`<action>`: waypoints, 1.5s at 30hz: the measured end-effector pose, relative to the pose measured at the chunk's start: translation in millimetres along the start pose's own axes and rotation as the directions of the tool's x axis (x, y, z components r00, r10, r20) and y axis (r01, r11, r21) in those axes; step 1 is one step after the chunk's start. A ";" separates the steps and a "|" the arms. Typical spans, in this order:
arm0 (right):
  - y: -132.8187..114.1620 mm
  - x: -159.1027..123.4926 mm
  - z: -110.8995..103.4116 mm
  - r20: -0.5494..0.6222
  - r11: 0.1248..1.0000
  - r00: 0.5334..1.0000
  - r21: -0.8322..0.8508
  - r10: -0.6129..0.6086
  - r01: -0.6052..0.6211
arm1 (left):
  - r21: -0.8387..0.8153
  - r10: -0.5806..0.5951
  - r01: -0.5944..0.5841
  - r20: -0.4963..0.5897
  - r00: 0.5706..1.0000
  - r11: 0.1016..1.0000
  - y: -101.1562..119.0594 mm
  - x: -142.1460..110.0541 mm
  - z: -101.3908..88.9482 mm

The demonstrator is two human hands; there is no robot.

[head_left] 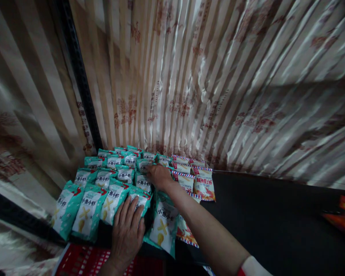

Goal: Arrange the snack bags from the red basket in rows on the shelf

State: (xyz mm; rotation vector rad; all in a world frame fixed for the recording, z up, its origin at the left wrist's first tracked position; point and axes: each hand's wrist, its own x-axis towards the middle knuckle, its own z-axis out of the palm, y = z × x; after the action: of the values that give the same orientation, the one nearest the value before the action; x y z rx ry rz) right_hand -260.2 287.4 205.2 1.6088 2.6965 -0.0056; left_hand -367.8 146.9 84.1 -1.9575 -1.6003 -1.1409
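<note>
Black shelf (264,218); packet (143,196) partly under left fingers (128,215)

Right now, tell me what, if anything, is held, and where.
The left hand lies on a front teal packet, no grip visible; whether the right hand grips anything cannot be told.

R hand (160,177) fwd of L hand (128,227)

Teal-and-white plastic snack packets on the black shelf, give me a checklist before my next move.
1. Left hand on a front-row teal-and-white plastic packet: ok.
2. Right hand at the packets behind the front row: ok.
3. Right hand's grip firm: cannot tell, fingertips partly hidden.
4. Front row even: not ok, the packet just right of the left hand juts nearer.
5. Glossy orange packet apart from the rows: ok.
</note>
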 end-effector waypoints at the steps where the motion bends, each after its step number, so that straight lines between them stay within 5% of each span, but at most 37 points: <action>1: 0.2 2.7 0.2 0.009 1.000 1.000 -0.010 0.003 -0.003 | -0.004 -0.001 0.001 0.001 1.000 1.000 0.1 -0.1 0.2; 18: -5.9 19.6 13.3 -0.091 0.998 0.994 -0.039 -0.056 0.052 | 0.065 0.063 -0.065 0.035 0.997 0.996 0.8 -0.8 1.5; 24: -2.7 19.7 17.0 -0.082 0.999 0.996 -0.021 -0.026 0.024 | 0.060 0.036 -0.038 0.034 0.999 0.997 15.6 18.8 -6.0; 38: -0.5 19.9 14.5 -0.068 0.997 0.998 0.071 -0.001 0.006 | 0.105 0.057 -0.086 0.252 0.966 0.991 19.5 45.0 14.3; 45: 23.6 22.7 9.5 -0.259 0.989 0.961 0.133 0.097 -0.064 | 0.098 0.044 -0.072 0.260 0.965 0.993 18.7 45.9 14.9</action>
State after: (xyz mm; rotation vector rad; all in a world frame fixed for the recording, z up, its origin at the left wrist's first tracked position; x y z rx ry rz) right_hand -250.3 318.6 195.6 1.8803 2.8726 0.0484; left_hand -343.7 181.4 114.2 -2.1358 -1.6783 -0.7854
